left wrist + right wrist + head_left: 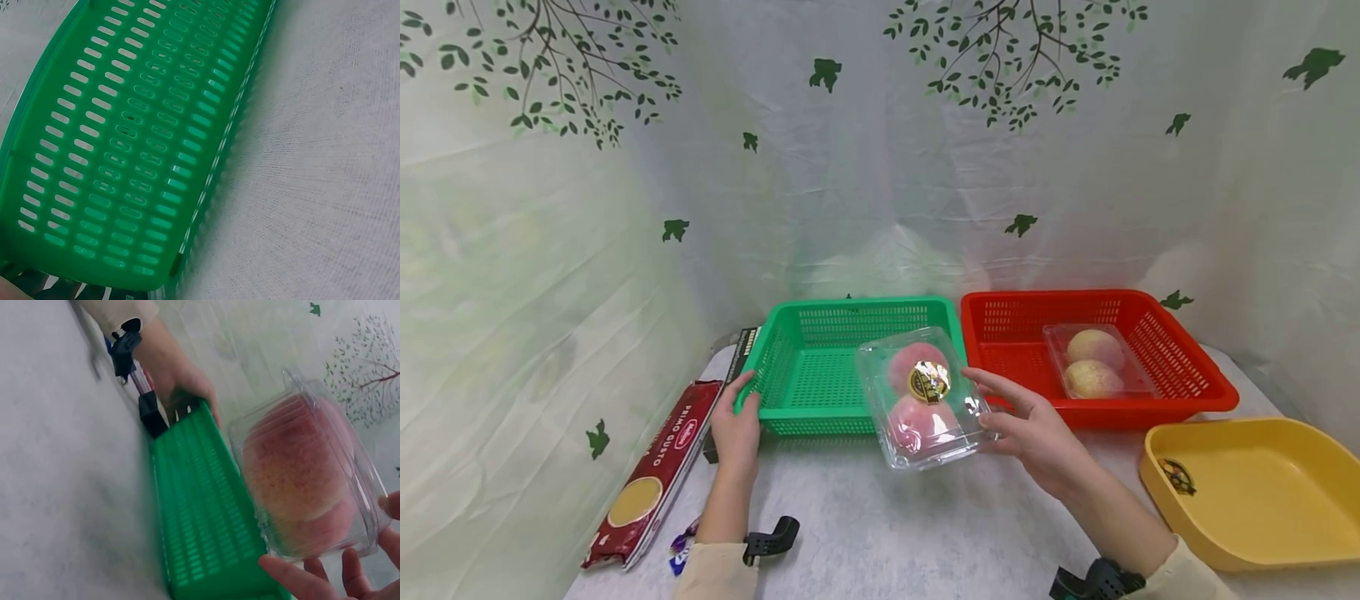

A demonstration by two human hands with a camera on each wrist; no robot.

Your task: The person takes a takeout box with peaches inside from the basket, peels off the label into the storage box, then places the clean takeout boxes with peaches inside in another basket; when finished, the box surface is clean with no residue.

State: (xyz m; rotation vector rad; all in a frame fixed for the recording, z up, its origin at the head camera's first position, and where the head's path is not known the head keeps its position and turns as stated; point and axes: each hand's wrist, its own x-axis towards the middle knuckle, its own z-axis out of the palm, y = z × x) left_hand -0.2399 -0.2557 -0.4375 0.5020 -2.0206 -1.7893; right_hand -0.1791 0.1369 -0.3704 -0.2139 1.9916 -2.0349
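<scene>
A clear plastic box with two round pink buns (923, 398) and a gold-and-black sticker is tilted over the front right of the green basket (820, 414). My right hand (1037, 429) grips the box by its right edge, thumb and fingers on either side. In the right wrist view the fingertips (353, 575) press along the side of the clear box (300, 462). At the left end of the green basket, my left hand (736, 429) grips the rim, fingers curled around the corner. The left wrist view shows mostly the slotted basket wall (137, 125).
Right of the green basket stands a red basket (1000, 333) holding another clear box with two pale buns (1093, 362). A yellow tray (1262, 492) with a sticker lies at front right. Left are a dark red biscuit packet (655, 467), a black box (741, 354) and a small purple wrapper (682, 546).
</scene>
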